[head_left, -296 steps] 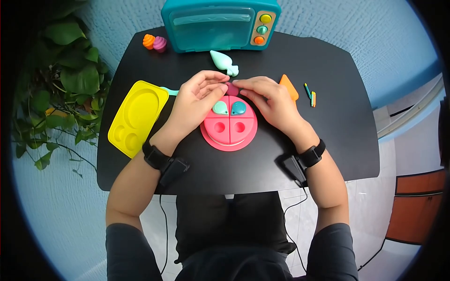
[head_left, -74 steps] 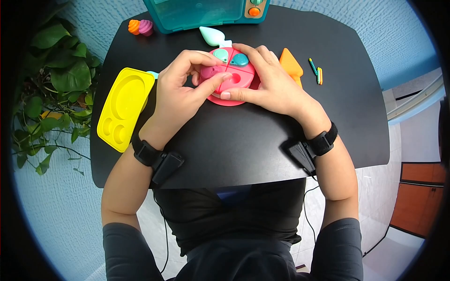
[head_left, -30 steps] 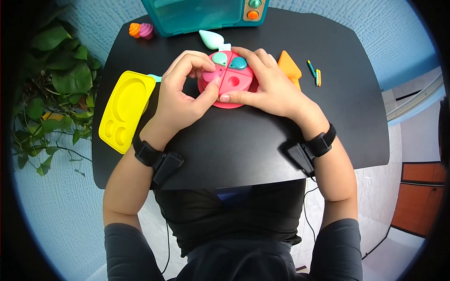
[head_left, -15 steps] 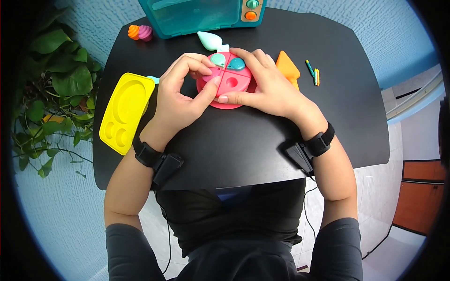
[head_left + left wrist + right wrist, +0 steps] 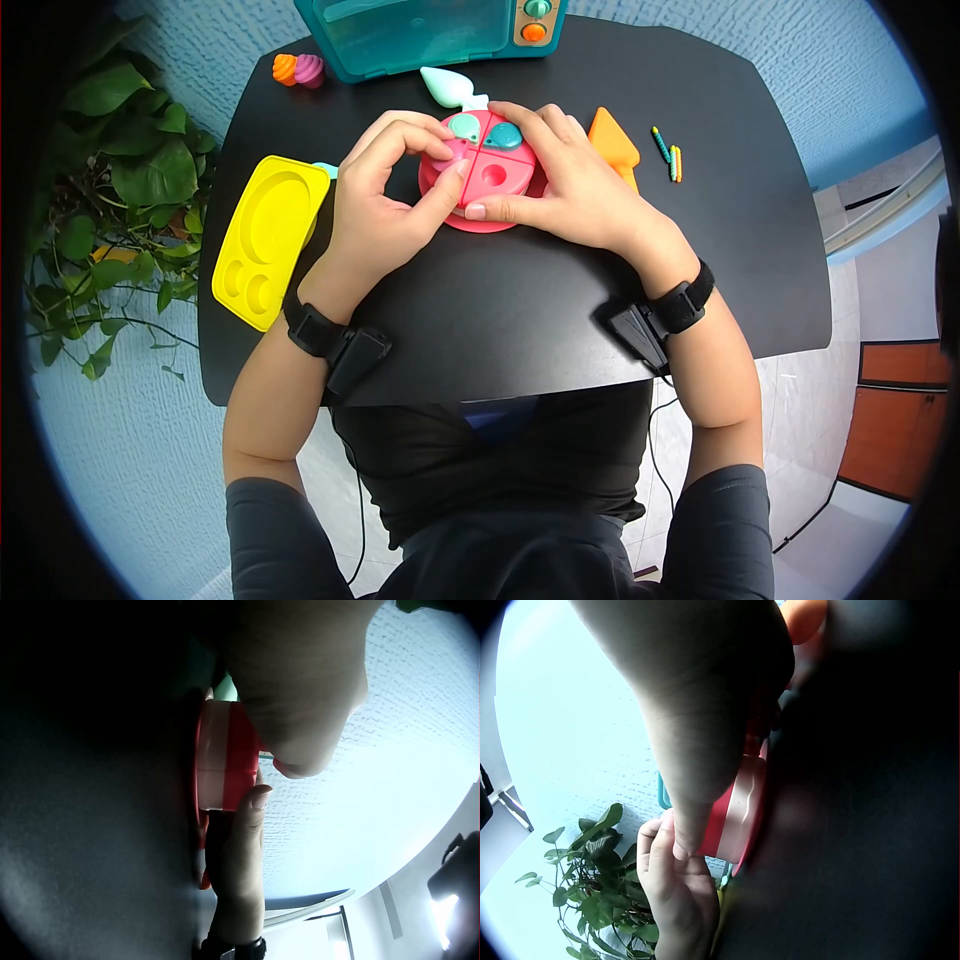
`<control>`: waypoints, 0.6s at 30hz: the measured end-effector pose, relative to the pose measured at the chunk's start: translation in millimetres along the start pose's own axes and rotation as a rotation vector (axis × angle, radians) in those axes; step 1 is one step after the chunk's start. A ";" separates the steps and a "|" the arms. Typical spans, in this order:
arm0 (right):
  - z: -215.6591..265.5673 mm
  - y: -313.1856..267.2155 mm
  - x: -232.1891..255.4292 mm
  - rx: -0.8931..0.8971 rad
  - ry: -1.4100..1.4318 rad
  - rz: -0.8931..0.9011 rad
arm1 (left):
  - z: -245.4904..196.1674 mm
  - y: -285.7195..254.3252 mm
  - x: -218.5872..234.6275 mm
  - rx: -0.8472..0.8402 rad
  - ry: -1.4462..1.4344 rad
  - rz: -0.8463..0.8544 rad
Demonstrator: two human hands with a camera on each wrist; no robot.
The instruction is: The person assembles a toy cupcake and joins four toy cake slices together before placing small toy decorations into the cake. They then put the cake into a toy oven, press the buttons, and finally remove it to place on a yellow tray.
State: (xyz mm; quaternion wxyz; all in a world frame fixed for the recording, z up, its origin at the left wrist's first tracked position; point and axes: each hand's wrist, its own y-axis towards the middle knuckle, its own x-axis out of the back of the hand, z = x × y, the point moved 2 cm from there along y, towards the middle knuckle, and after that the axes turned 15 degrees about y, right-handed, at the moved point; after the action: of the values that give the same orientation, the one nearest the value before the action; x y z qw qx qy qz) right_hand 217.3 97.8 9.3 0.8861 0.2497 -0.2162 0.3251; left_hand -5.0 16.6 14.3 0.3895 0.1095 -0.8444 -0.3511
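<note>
A round toy cake with a red top cut into quarters and a pale layer sits on a red plate. Mint and teal drop-shaped pieces lie in its two far quarters. The left hand pinches a pink piece between thumb and fingers at the near-left quarter. Around the cake's right side curves the right hand, thumb at the near edge, fingertips at the far edge. The near-right quarter shows a round hollow.
A yellow tray lies at the left. Behind the cake are a mint spatula-like toy and a teal toy oven. Orange and purple swirls stand far left. At the right lie an orange wedge and small striped sticks.
Since the earliest frame, the pink piece has come from behind the cake onto its near-left quarter, and the right hand has closed around the cake's side. Over the last half second the hands barely move.
</note>
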 end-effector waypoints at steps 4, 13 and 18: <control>1.8 0.1 0.5 -0.013 0.006 0.005 | -3.9 2.2 2.0 0.019 0.013 0.020; -0.6 -0.3 -0.3 0.001 -0.002 -0.003 | -5.5 3.8 2.0 0.034 0.036 0.024; 2.3 -0.1 0.4 -0.015 0.007 0.002 | -5.5 3.7 2.6 0.041 0.063 0.038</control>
State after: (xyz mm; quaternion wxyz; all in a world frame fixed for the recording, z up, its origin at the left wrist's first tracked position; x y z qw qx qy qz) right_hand 217.1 96.6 11.3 0.8883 0.2419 -0.2159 0.3254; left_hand -2.3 15.3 20.7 0.4200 0.1123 -0.8408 -0.3226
